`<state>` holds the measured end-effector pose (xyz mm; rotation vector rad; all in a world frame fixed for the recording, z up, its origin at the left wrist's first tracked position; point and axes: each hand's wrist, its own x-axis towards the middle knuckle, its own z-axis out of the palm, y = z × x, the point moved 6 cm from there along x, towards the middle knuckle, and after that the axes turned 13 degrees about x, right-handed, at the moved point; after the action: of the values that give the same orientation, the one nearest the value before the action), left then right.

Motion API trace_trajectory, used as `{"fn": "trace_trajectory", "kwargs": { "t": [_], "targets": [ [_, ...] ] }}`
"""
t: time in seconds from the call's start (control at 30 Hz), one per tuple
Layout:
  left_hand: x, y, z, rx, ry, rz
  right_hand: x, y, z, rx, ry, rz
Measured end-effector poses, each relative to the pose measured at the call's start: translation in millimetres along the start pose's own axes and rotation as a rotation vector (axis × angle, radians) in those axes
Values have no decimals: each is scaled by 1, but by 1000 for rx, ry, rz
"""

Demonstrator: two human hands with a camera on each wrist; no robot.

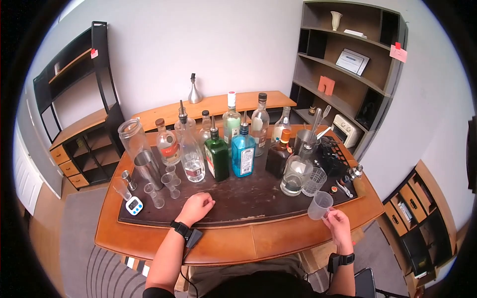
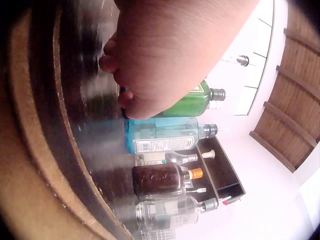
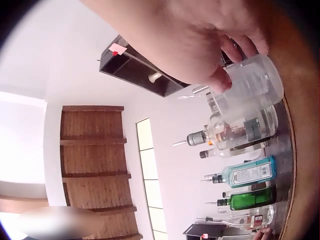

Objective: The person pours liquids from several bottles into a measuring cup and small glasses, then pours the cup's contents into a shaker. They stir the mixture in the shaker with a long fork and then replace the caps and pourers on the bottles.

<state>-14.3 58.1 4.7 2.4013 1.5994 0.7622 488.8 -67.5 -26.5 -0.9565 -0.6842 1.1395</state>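
At the right front of the dark mat [image 1: 233, 203], my right hand [image 1: 339, 226] pinches a frosted clear plastic cup [image 1: 320, 204] by its side. In the right wrist view the thumb presses the wall of the cup [image 3: 250, 85]. Just behind it stand a cut-glass tumbler [image 1: 314, 182] and a clear round bottle [image 1: 294, 179] with a pourer. My left hand [image 1: 197, 207] rests on the front of the mat with loosely curled fingers and holds nothing. Beyond it are a green bottle [image 1: 217, 158] and a blue bottle [image 1: 243, 155].
A white timer [image 1: 133, 205], small glass jiggers [image 1: 155, 196] and a metal shaker tin [image 1: 148, 170] stand at the left. More bottles fill the back, among them a dark one with an orange cap [image 1: 277, 159]. A black caddy [image 1: 332, 156] sits at the right.
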Motion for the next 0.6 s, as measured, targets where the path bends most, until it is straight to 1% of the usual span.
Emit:
{"fn": "trace_trajectory", "kwargs": {
  "t": [0.03,0.1,0.13,0.2,0.3,0.47,0.6],
  "targets": [
    [0,-1,1,0,-8,-13,1,4,-3,3,2,-6],
    [-1,-1,1,1,-11,-24,9,13,-6,101,38,-78],
    [-1,-1,1,-10,-12,-32,15,19,-4,104,37,-82],
    [-2,-1,1,-19,-13,-37,22,23,4,83,92,-167],
    [-1,-5,2,-22,-4,-38,32,27,17,71,108,-141],
    [-2,-3,-1,-12,22,-18,50,29,26,69,171,-189],
    [-2,-1,-3,-15,6,-39,64,26,8,3,172,-207]
  ]
}}
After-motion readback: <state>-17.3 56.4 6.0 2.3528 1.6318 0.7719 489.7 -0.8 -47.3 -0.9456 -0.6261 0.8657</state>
